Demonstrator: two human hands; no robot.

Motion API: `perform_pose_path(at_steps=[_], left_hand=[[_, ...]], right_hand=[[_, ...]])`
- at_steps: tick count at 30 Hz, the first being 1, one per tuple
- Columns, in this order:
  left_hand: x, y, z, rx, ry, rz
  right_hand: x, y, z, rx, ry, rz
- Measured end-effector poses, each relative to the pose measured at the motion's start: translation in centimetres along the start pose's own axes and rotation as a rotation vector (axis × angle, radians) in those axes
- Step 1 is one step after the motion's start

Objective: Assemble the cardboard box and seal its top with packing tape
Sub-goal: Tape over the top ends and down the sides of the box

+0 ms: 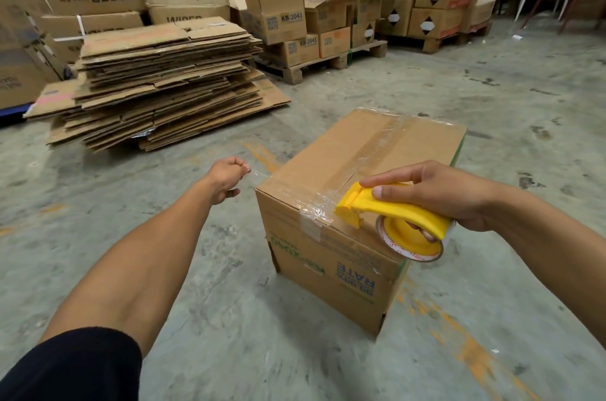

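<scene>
The cardboard box stands on the concrete floor just right of the frame's centre, its top flaps closed and clear tape running along the middle seam. More tape is crumpled over the near top edge and down the front face.

The right hand comes in from the right edge and grips a yellow tape dispenser, thumb laid along its top and fingers curled through the roll below. The dispenser's front end rests on the box top close to the near edge, while the roll hangs beside the box's right corner.

The left hand reaches out from the lower left on a nearly straight arm with a dark sleeve. Its fingers are curled tight, pinching the end of a clear strip that stretches from the hand to the box's near left corner.

In the upper left lies a stack of flattened cartons. Behind it, boxes on wooden pallets fill the top of the frame.
</scene>
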State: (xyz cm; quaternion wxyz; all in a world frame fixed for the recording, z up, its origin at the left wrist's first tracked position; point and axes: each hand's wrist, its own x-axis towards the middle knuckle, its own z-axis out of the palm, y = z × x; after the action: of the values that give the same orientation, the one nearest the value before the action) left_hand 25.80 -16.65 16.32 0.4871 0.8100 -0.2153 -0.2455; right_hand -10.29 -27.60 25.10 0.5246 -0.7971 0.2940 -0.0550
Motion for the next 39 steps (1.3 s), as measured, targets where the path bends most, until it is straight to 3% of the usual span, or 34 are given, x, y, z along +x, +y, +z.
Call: perform_pose_path(at_steps=[7, 12, 17, 22, 24, 28, 31, 39], left_hand=[[-0.2, -0.4, 0.7, -0.077, 0.004, -0.078], [-0.8, -2.3, 1.6, -0.082, -0.094, -0.236], [-1.5, -3.5, 3.0, -0.244, -0.195, -0.411], [-2.1, -6.2, 3.3, -0.108, -0.216, -0.531], [-2.9, -7.7, 3.3, -0.155, -0.202, -0.482], [-3.6, -8.7, 2.6, -0.601, -0.060, -0.142], [-4.4, -6.7, 1.3, -0.791, -0.116, 0.051], [-5.7, -3.1, 2.0, -0.524, -0.239, 0.191]], right_hand=[[0.1, 1.2, 0.2, 0.015, -0.008, 0.030], [0.2, 1.7, 0.1, 0.044, -0.026, 0.047], [0.4, 1.6, 0.2, 0.008, -0.012, 0.050], [0.5, 1.5, 0.2, -0.027, -0.020, 0.068], [0.4, 1.5, 0.2, -0.038, -0.018, 0.068], [0.2, 1.4, 0.3, -0.060, -0.020, 0.053], [0.3, 1.4, 0.3, -0.057, -0.014, 0.045], [0.4, 1.2, 0.4, -0.044, -0.017, 0.052]])
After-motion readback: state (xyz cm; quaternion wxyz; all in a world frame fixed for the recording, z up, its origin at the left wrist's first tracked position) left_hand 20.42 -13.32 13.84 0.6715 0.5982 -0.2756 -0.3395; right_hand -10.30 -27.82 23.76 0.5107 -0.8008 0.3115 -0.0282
